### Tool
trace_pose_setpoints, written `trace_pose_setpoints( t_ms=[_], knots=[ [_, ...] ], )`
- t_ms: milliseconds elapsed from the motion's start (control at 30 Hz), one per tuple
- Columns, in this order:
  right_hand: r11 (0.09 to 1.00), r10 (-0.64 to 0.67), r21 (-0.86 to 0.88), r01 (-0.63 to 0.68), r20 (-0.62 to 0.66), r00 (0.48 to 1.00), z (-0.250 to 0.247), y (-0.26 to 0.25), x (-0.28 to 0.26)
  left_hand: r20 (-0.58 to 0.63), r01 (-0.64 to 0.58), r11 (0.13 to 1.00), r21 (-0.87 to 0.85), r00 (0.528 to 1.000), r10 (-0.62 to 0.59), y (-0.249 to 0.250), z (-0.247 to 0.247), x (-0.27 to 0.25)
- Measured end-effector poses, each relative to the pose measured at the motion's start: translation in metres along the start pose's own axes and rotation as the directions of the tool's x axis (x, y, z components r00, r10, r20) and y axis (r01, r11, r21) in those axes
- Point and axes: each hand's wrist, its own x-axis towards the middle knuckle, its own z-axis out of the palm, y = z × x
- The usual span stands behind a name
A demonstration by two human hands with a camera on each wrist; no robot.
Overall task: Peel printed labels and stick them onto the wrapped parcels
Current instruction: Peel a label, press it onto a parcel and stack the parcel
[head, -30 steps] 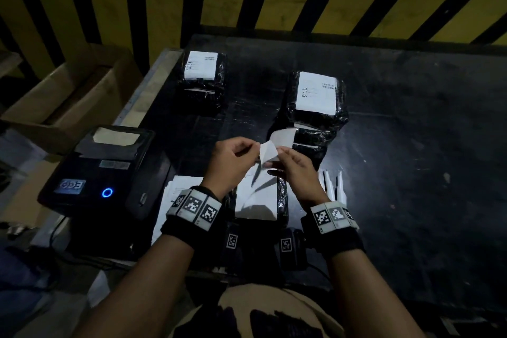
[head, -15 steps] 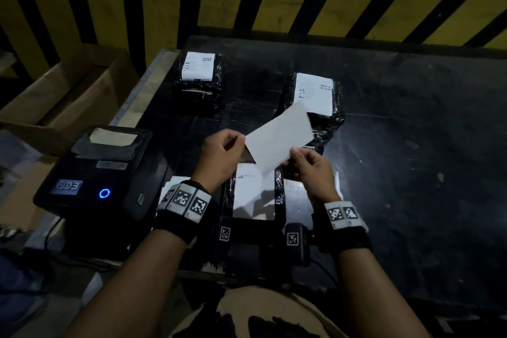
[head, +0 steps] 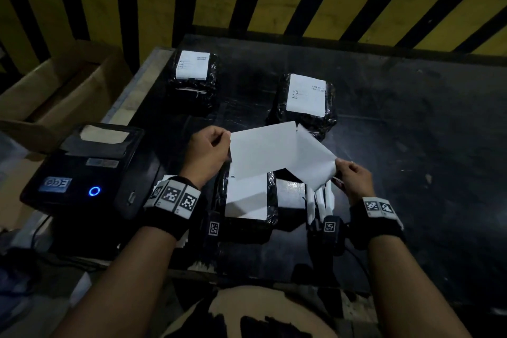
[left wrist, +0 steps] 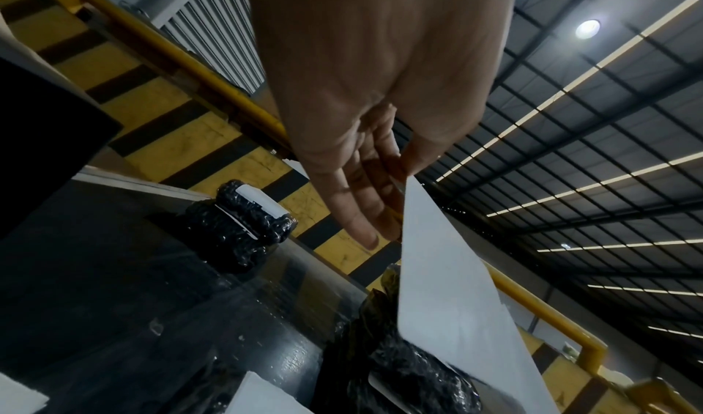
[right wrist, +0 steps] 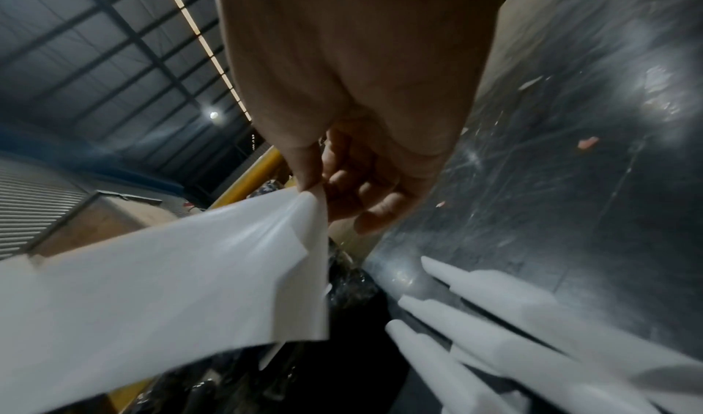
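Note:
My left hand pinches the left edge of a white label. My right hand pinches a corner of its glossy backing sheet. The two sheets are spread in a V above the table and still meet at their far corner. Below them lies a black wrapped parcel with a label on top. Two more labelled parcels stand farther back, one at the left and one at the right.
A black label printer with a blue light sits at the left table edge. Beyond it stands an open cardboard box. Curled white paper rolls lie under my right hand. A yellow-black barrier borders the black table.
What was one sheet between both hands is now split. My right hand has pulled the backing away to the right while the left keeps the label.

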Motion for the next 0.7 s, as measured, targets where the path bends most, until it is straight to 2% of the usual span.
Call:
trace_pose_setpoints(
  t_ms=[233, 300, 367, 433, 500, 600, 700],
  knots=[
    [0.999, 0.021, 0.047, -0.013, -0.174, 0.985, -0.024, 0.004, 0.017, -0.112, -0.009, 0.999, 0.048, 0.994, 0.014, -0.004, -0.016, 0.010],
    [0.999, -0.046, 0.010, 0.049, -0.235, 0.971, -0.030, 0.001, 0.018, -0.113, -0.035, 0.997, 0.071, 0.993, 0.043, -0.002, -0.015, 0.010],
    [0.980, -0.182, -0.125, 0.153, -0.269, 0.946, -0.033, -0.003, 0.015, -0.102, -0.066, 0.991, 0.116, 0.992, 0.078, 0.000, -0.012, 0.006],
    [0.922, -0.303, -0.315, 0.223, -0.234, 0.924, -0.032, -0.007, 0.008, -0.092, -0.086, 0.986, 0.139, 0.991, 0.099, -0.001, -0.008, 0.005],
    [0.840, -0.346, -0.491, 0.230, -0.159, 0.925, -0.026, -0.005, -0.002, -0.077, -0.091, 0.984, 0.150, 0.992, 0.104, -0.003, -0.006, 0.003],
    [0.709, -0.298, -0.688, 0.158, -0.089, 0.950, -0.015, 0.008, -0.011, -0.063, -0.087, 0.985, 0.149, 0.993, 0.098, -0.009, -0.003, 0.002],
    [0.611, -0.184, -0.786, 0.092, -0.028, 0.983, -0.006, 0.028, -0.008, -0.061, -0.101, 0.983, 0.155, 0.992, 0.111, -0.010, -0.003, -0.001]
  ],
)
